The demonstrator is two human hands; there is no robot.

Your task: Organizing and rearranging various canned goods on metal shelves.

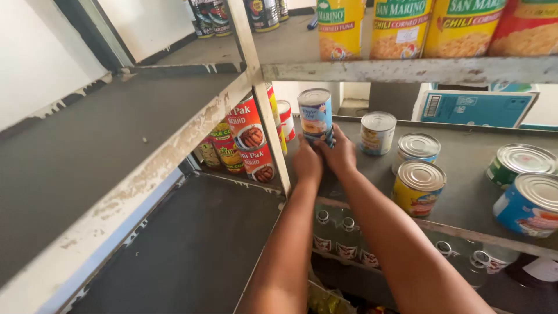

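Landmark: the blue can (315,114), a tall tin with a silver lid and a blue and white label, stands upright near the left end of the grey shelf (465,192).
Left hand (307,164): it sits low at the blue can's left side, fingers curled in towards its base; how firmly they grip cannot be told from here.
Right hand (339,153): it wraps the blue can's lower right side, fingers closed around the foot of it.
Short white can (377,132): just right of the blue can, upright, apart from the right hand.
Two yellow cans (417,174): further right of the blue can and nearer the shelf's front edge, one behind the other.
Red cans (251,138): left of the blue can, past the white upright post (270,110), stacked in the next bay.
Yellow tins (401,26): above the blue can, in a row on the upper shelf.
Glass bottles (340,235): below the blue can, on the shelf underneath, between the two forearms.
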